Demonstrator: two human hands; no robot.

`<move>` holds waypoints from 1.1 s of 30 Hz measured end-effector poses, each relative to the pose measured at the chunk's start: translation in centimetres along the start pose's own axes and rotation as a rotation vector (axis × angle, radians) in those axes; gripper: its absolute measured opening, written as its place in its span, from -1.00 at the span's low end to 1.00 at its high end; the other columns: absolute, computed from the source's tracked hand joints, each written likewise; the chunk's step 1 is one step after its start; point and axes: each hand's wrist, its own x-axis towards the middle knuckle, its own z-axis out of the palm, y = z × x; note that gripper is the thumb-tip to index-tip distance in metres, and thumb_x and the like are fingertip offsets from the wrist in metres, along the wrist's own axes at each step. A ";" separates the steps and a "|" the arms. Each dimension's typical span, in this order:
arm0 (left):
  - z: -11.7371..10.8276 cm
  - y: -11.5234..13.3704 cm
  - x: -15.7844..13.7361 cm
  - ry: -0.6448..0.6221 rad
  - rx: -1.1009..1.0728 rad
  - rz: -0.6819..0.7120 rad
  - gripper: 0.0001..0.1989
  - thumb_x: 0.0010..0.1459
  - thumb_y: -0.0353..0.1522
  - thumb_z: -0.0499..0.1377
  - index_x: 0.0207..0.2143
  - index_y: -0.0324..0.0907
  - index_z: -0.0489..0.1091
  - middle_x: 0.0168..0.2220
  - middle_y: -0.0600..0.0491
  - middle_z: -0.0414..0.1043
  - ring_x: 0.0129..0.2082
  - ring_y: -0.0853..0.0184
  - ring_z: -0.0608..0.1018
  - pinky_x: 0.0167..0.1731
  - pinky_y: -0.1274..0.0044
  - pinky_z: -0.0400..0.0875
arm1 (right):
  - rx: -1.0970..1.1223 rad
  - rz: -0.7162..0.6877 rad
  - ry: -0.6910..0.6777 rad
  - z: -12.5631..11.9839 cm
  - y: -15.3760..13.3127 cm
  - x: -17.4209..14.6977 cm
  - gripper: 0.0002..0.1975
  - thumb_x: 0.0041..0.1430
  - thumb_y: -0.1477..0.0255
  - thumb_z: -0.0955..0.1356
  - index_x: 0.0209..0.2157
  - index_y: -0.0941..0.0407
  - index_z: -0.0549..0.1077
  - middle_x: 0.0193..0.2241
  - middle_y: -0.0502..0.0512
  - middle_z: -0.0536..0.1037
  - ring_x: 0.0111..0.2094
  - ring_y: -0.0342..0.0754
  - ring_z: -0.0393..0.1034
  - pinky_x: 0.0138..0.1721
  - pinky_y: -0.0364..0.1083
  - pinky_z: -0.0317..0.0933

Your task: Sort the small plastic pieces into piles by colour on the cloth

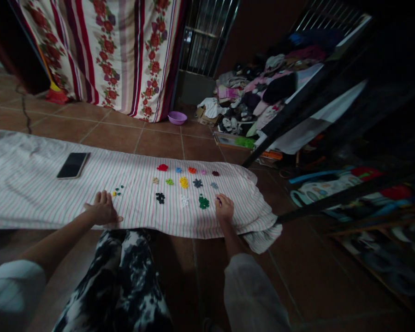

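Observation:
My left hand (103, 210) rests on the striped cloth (51, 198), fingers forward and thumb out to the side. Just beyond its fingertips lie several loose yellow and dark green pieces (117, 190). At the right, my right hand (224, 208) is closed in a pinch, with a small dark purple piece (219, 200) showing at its fingertips. Beside that hand sits a dark green pile (204, 201). More small piles sorted by colour lie between my hands, among them a white pile (184, 200), a black pile (160, 198), a yellow pile (183, 182) and a red pile (163, 167).
A phone (74, 165) lies on the cloth at the left. Beyond, a purple basin (177, 118) stands on the tiled floor near a floral curtain (124, 55). Heaped clothes (249, 94) fill the back right, and a dark slanted pole (280, 122) rises by the cloth's right end.

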 end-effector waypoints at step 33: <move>-0.5 0.3 -1.6 0.023 0.069 -0.104 0.05 -0.04 0.09 0.03 0.28 -0.42 -0.26 0.31 -0.32 -0.43 0.26 -0.21 -0.20 0.00 -0.04 0.10 | 0.508 -0.243 -0.440 3.8 -25.9 -0.8 -0.70 0.19 0.49 0.18 -0.14 0.08 0.47 -0.20 0.10 0.45 -0.14 -0.09 0.36 -0.06 -0.11 0.26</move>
